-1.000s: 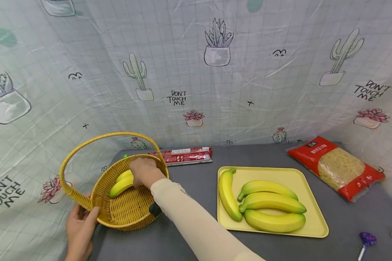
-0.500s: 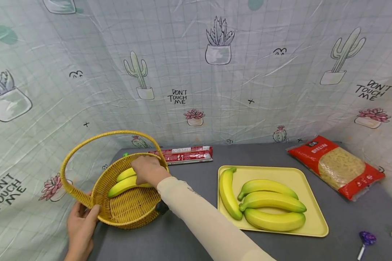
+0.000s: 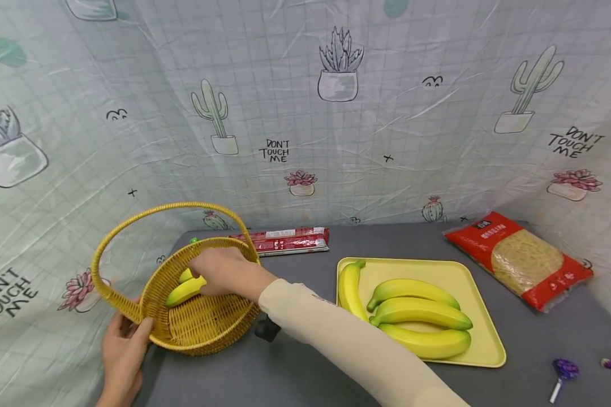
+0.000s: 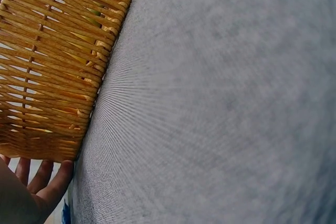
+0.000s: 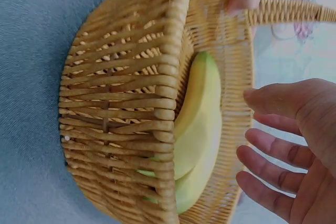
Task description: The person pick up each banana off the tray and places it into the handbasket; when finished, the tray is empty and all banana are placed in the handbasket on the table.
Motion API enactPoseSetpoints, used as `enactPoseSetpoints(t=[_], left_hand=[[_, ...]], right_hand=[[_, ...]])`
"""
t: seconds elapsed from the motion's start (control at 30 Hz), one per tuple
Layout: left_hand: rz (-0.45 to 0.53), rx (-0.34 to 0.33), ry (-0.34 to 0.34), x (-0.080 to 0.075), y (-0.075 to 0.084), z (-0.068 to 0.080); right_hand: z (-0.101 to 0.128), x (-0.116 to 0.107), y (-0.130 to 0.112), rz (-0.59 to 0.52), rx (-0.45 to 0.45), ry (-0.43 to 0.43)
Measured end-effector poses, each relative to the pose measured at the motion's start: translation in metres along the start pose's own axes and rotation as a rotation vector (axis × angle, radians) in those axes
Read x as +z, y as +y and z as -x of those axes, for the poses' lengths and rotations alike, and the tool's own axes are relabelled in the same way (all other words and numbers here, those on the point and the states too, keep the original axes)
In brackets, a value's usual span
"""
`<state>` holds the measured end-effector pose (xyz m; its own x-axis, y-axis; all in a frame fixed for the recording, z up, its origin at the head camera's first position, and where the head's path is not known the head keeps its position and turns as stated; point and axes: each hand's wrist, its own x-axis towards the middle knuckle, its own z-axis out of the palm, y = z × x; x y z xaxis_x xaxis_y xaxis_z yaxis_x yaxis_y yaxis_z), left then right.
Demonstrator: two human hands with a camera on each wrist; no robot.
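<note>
A woven yellow basket with a hoop handle stands at the table's left. Two yellow bananas lie inside it against the far-left wall. My right hand hovers over them with fingers spread and straight. In the right wrist view the right hand is just apart from the bananas and holds nothing. My left hand grips the basket's near-left rim by the handle's foot. In the left wrist view its fingers show below the basket's wall.
A yellow tray with several bananas lies right of the basket. A long red packet sits at the back, a red bag at the far right. Purple sweets lie at the front right. Patterned sheeting walls the table.
My right hand has let go of the banana and opened, shifting slightly left over the basket. The banana now lies lower against the basket's wall. The left hand stays on the rim.
</note>
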<state>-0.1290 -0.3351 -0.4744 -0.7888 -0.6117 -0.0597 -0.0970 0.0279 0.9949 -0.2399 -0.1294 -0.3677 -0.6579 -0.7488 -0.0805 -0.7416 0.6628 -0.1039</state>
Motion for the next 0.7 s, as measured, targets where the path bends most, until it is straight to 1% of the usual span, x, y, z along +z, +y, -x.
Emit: enactPoseSetpoints(t=[0.13, 0.3, 0.47, 0.7], left_hand=[[-0.008, 0.001, 0.000, 0.000, 0.000, 0.000], [-0.002, -0.003, 0.000, 0.000, -0.001, 0.000], [-0.005, 0.001, -0.005, 0.002, -0.002, -0.001], [-0.042, -0.027, 0.011, 0.002, 0.000, -0.001]], right_hand=[[0.016, -0.005, -0.004, 0.022, -0.041, 0.000], [0.036, -0.011, -0.006, 0.066, -0.104, 0.025], [0.054, -0.014, 0.000, 0.086, -0.146, 0.080], [0.078, -0.018, 0.007, 0.074, -0.198, 0.160]])
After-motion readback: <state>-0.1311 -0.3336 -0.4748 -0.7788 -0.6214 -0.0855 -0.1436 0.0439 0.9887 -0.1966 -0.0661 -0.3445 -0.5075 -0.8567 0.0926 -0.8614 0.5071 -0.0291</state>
